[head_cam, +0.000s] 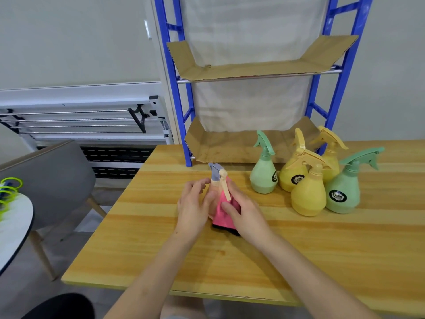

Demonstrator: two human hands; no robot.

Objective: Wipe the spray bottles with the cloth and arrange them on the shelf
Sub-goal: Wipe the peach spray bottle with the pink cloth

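Grey upholstery of a chair (49, 180) sits well off to the left of our left hand (194, 208), beyond the edge of the wooden table (299, 261). Our left hand curls round the side of a small peach spray bottle (217, 180) with a grey trigger head, thumb and fingers steadying it upright on the table. Directly between our hands hangs the pink cloth (224, 211), draped against the bottle's body, its dark lower edge resting on the tabletop. Our right hand (246, 214) presses the cloth to the bottle, fingers bent over the fabric.

We judge this to be the wiping step on the first bottle. Past our right hand, further right and a little beyond it, five more bottles wait in a cluster: a green bottle (264, 173) nearest, three yellow bottles (309, 194) bunched together, and another green one (343, 192) at the far right. Beyond both hands stands the blue shelf (184, 125), its cardboard-lined tiers (230, 146) holding no bottles that we can see.

Next, we expect to rub the cloth round the whole body, turning the bottle with our left hand, then lift it forward onto the lower tier without knocking the nearest green bottle.
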